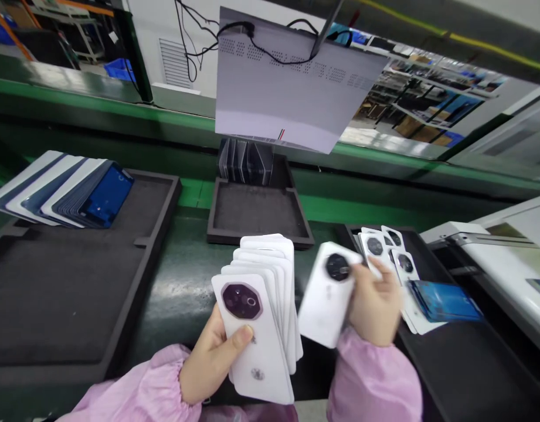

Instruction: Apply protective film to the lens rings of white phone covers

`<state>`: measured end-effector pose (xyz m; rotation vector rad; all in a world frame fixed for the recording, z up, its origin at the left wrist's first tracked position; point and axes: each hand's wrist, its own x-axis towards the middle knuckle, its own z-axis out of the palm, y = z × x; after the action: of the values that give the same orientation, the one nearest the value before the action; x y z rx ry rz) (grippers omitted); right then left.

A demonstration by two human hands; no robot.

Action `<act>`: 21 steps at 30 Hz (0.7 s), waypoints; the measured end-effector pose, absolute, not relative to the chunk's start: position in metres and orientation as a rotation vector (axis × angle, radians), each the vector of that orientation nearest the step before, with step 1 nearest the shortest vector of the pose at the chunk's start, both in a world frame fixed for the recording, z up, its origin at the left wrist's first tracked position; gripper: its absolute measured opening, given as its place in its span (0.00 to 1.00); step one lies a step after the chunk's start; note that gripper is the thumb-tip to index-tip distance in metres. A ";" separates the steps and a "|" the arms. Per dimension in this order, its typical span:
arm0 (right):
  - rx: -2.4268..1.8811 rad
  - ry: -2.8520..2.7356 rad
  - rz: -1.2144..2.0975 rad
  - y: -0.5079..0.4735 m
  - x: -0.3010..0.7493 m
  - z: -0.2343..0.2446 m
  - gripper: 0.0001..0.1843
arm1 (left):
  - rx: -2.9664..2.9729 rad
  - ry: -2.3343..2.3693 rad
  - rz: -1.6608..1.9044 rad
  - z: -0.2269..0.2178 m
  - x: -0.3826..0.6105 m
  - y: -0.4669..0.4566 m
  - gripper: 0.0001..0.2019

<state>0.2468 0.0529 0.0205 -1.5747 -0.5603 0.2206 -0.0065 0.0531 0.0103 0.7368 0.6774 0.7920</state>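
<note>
Workbench (177, 275) glossy dark green | white panels (270, 316) held | blue bin (119, 69) beyond

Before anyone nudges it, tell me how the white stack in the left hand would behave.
The white stack would probably slide apart, its panels staggered in the left hand. The panels look thin and flat, so likely light and fairly stiff. Their smooth faces may be slippery.

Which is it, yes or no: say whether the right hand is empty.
No, the right hand holds a white panel with a dark camera patch near its top.
</note>
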 end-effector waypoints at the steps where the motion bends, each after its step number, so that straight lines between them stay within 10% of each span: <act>1: -1.611 -0.655 0.329 0.053 0.244 0.004 0.21 | 0.753 0.683 0.787 0.012 -0.006 0.053 0.18; 7: -1.774 -0.949 0.397 0.062 0.218 -0.038 0.16 | 0.680 0.837 0.836 0.027 -0.002 0.051 0.20; 21: -1.350 -1.313 0.441 0.056 0.139 0.064 0.08 | 0.740 1.032 0.881 0.038 0.000 0.043 0.17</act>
<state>0.1395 0.0565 0.0643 -1.3505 -1.3126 0.4411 0.0000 0.0433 0.0376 0.7400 1.0319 0.8809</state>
